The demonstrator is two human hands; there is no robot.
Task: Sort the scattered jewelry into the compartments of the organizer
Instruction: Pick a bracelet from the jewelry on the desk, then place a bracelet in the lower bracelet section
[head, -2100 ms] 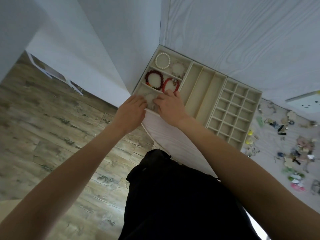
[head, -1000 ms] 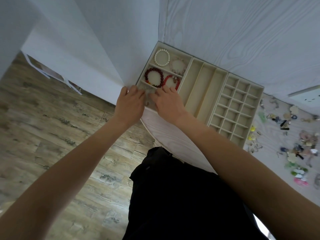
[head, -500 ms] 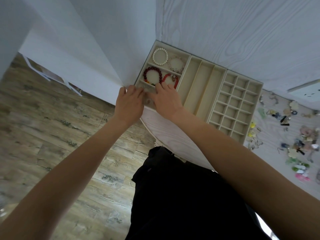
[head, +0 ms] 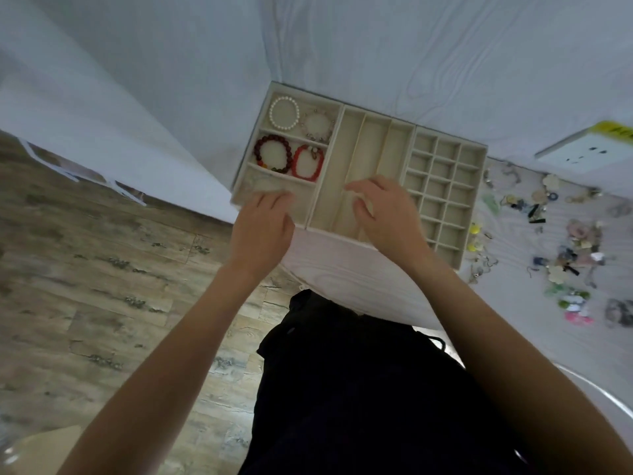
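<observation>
Organizer [head: 409, 132] sits on the white table [head: 359, 279], at its left near corner. Four bracelets lie in the left section: pearl bracelet [head: 284, 113], dark red bracelet [head: 273, 154], red bracelet [head: 308, 162], pale bracelet [head: 318, 124]. Long slots and small grid hold nothing visible. Left hand [head: 262, 228] hovers over the nearest left compartment, fingers loosely curled, nothing visibly held. Right hand [head: 387, 214] over the long slots; grip cannot be told. Scattered jewelry [head: 565, 241] lies unsorted right of the tray: most work remains.

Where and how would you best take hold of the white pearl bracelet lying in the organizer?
Pinch the nearer arc of the white pearl bracelet from straight above. It lies flat as an open ring in the organizer's far-left compartment, whose walls likely block any sideways approach.
</observation>
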